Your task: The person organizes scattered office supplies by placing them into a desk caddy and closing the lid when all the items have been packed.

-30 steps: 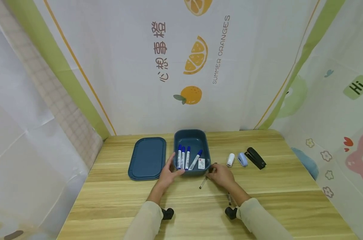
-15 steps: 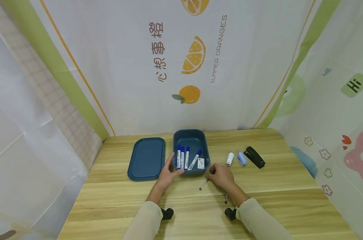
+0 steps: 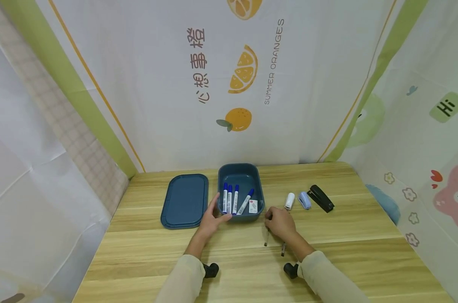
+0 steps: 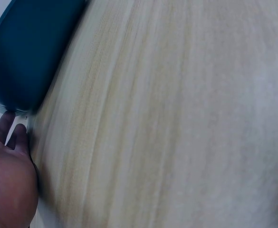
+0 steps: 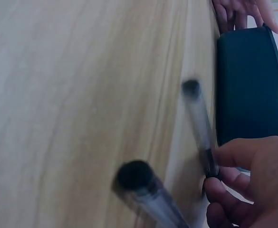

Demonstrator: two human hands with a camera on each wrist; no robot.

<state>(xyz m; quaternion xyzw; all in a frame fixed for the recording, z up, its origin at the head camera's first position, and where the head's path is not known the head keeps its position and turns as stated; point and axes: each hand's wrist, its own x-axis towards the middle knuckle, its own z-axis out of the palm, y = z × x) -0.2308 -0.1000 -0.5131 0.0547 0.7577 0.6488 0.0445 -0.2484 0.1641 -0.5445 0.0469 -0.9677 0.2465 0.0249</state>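
Observation:
In the head view, my left hand touches the front left corner of a dark blue plastic box, its fingers stretched along the side and the thumb at the front rim. Inside lie several blue-capped white markers and a small white card-like packet. My right hand, just right of the box's front corner, pinches a clear pen with black ends between thumb and fingers. A second such pen lies under the right wrist, partly hidden in the head view.
The blue lid lies flat left of the box. To the right stand a white mini stapler, a light blue one and a black stapler. Printed cloth hangs behind and at both sides of the wooden table.
The pen in my right hand has swung to the right, away from the box, and points more toward me. My left hand and the box stay where they were.

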